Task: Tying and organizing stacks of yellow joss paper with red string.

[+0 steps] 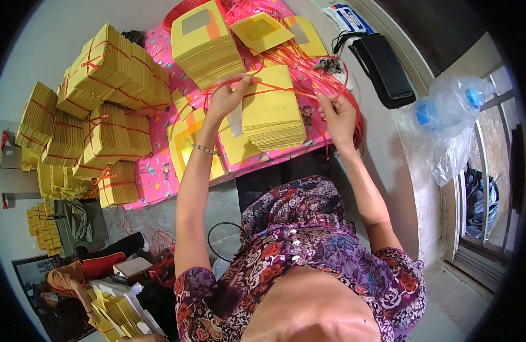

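Note:
A stack of yellow paper sheets [272, 108] lies on the pink patterned table cover in front of me. Across its top runs a red plastic string [287, 89], stretched between my two hands. At the stack's far left corner, my left hand [226, 98] pinches the string between thumb and fingers. My right hand [338, 118], just off the stack's right side, grips the other part of the string with closed fingers. Whether the string passes beneath the stack is hidden. A taller loose stack of yellow sheets [203, 48] stands just beyond my left hand.
Several string-tied yellow bundles [117, 134] are piled at the table's left. Loose red strings [308, 68] spread over the far right. A black phone-like case [382, 68] and keys [330, 66] lie on the right ledge. Another person [75, 282] handles yellow sheets at lower left.

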Motion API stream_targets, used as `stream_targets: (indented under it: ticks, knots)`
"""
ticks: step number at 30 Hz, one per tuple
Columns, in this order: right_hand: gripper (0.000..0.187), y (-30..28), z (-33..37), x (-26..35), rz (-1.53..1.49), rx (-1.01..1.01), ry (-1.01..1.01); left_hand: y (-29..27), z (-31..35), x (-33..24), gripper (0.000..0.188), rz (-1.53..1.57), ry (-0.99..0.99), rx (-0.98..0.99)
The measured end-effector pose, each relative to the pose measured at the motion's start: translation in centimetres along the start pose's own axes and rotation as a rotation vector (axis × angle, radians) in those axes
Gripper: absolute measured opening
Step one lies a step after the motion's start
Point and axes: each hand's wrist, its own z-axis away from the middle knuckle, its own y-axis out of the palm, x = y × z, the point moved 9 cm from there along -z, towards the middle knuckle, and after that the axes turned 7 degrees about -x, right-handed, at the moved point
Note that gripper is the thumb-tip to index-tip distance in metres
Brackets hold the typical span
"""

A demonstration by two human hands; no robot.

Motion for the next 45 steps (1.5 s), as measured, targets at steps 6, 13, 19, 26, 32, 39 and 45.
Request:
stream_targets:
  ticks: [6,13,19,26,32,39,45]
  knots:
    - [0.019,0.9,2.9,5.8,0.001,0.031,-0.077,0.0,-0.1,0.8,0.024,-0.077,-0.025,0.004]
    - [0.018,5.6,10.0,4.5,-0.056,0.202,0.035,0.3,0.0,0.9,0.021,-0.033,-0.035,-0.078]
    - [0.02,7.4,16.2,-5.0,-0.689,0.144,0.806,0.3,-0.3,0.4,0.024,-0.149,-0.044,-0.043]
    - [0.022,7.7,17.8,-11.0,-0.718,0.11,1.045,0.6,-2.0,0.4,0.032,-0.212,-0.179,0.017]
    - [0.021,6.5,17.0,-13.6,-0.582,0.042,0.988,1.8,-5.8,-0.1,0.031,-0.404,-0.017,0.009]
    - [0.02,6.4,16.5,-12.9,-0.518,0.046,0.992,6.3,-7.8,1.3,0.032,-0.527,0.026,0.228]
    - [0.025,6.3,15.9,-12.2,-0.537,0.044,0.971,8.0,-8.8,4.5,0.042,-0.505,-0.276,0.528]
